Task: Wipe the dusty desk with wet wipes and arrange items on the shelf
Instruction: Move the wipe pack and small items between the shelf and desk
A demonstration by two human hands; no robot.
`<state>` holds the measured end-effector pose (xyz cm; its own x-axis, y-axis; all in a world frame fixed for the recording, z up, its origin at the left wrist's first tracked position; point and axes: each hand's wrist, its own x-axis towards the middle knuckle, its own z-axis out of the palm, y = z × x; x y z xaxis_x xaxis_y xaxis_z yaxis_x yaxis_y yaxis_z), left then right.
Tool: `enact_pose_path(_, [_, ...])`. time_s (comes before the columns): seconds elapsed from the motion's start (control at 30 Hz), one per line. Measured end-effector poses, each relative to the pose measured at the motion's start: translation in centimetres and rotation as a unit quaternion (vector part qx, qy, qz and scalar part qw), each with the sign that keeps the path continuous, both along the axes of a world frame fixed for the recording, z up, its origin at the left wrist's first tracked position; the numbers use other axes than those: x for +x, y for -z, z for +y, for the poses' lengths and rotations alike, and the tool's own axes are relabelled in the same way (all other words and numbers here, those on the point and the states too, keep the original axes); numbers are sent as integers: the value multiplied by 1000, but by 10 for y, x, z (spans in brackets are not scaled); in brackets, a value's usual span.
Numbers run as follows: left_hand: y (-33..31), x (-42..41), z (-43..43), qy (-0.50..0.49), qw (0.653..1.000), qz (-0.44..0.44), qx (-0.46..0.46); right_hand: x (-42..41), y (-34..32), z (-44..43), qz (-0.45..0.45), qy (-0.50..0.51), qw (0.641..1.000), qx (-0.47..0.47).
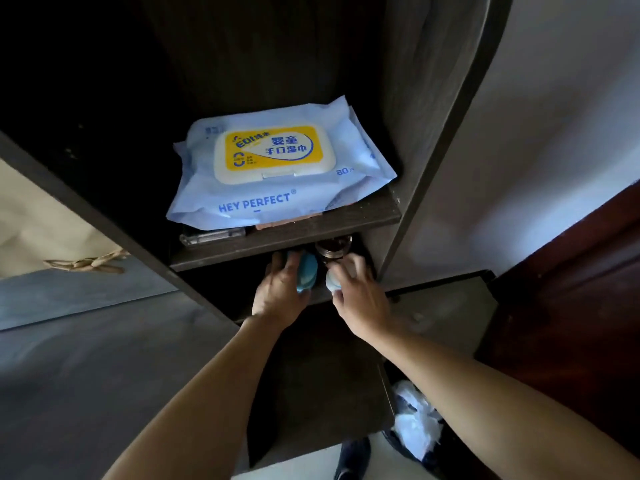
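Observation:
A pale blue pack of wet wipes (pixel 280 168) with a yellow lid lies on the upper board of a dark wooden shelf (pixel 287 237). Both my hands reach into the compartment below it. My left hand (pixel 282 289) grips a blue rounded object (pixel 308 271). My right hand (pixel 360 292) holds a small white and pale blue object (pixel 334 282) beside it. Just behind them stands a dark jar with a ribbed metal neck (pixel 332 249), partly hidden by the board.
A clear plastic case (pixel 211 235) and a brown flat thing (pixel 291 221) lie under the wipes pack. The grey desk top (pixel 86 358) spreads to the left. A bin with crumpled white wipes (pixel 419 420) stands at lower right, a dark red door (pixel 571 306) beyond it.

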<state>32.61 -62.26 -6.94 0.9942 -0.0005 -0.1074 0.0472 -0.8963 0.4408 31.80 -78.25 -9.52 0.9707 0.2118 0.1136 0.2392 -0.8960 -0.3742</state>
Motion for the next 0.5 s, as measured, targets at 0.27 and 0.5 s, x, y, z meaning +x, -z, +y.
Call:
enact_pose_path(0.27, [1,-41,12,-28,997,-8,-71,-7,-8,-9,21,-43,999,4])
enact_pose_path(0.5, [0,-147,62,-39,998,-2,-57,-70,-4,6,75,-65,995,6])
